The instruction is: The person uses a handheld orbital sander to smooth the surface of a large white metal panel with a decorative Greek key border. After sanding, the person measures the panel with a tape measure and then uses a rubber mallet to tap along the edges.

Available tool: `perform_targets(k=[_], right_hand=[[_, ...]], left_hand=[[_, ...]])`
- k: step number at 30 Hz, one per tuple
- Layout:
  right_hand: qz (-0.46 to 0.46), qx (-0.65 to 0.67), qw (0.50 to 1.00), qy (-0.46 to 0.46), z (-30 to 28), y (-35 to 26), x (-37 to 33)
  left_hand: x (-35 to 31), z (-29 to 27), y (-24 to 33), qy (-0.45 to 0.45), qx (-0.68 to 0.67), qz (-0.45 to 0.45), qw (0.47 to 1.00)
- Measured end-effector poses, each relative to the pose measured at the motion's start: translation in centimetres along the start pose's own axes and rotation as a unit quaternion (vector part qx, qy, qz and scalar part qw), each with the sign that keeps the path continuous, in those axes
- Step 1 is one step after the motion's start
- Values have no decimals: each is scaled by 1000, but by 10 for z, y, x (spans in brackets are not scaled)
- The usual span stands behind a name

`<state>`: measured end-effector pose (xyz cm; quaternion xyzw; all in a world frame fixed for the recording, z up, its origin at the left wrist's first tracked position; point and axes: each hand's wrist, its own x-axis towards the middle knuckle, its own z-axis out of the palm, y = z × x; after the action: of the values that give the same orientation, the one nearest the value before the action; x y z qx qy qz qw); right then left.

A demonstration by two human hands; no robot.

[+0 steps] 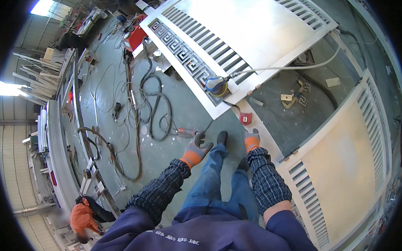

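Note:
Both hands wear grey-and-orange gloves. My left hand (196,149) hangs over the floor with the thumb apart, its fingers around what looks like a screwdriver (186,131). The red handle sticks out to the left and a thin dark shaft to the right. My right hand (252,141) is beside a light metal frame bar, just below a red tape measure (245,118), and seems to hold nothing. A blue-and-yellow disc sander (217,86) with a pale hose rests on the corner of a large white panel (239,29) with slats and fretwork.
A second slatted panel (341,161) lies at the right. Hoses and cables (155,97) tangle across the floor at the left, by a red machine (135,38). A yellowish tool (294,97) lies inside the frame's opening. A person in orange (83,216) bends at the lower left.

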<state>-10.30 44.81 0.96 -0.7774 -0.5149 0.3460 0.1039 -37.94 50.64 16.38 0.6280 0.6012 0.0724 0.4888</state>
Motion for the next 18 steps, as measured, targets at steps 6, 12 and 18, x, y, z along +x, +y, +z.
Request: perform_targets(k=[6, 12, 18], right_hand=[[414, 150, 880, 176, 9, -21, 60], [385, 237, 871, 193, 6, -47, 78], [392, 307, 843, 204, 31, -41, 98]], left_hand=[[151, -15, 44, 83, 120, 109, 983], [276, -42, 83, 41, 262, 147, 953], [312, -46, 86, -32, 207, 229, 951]])
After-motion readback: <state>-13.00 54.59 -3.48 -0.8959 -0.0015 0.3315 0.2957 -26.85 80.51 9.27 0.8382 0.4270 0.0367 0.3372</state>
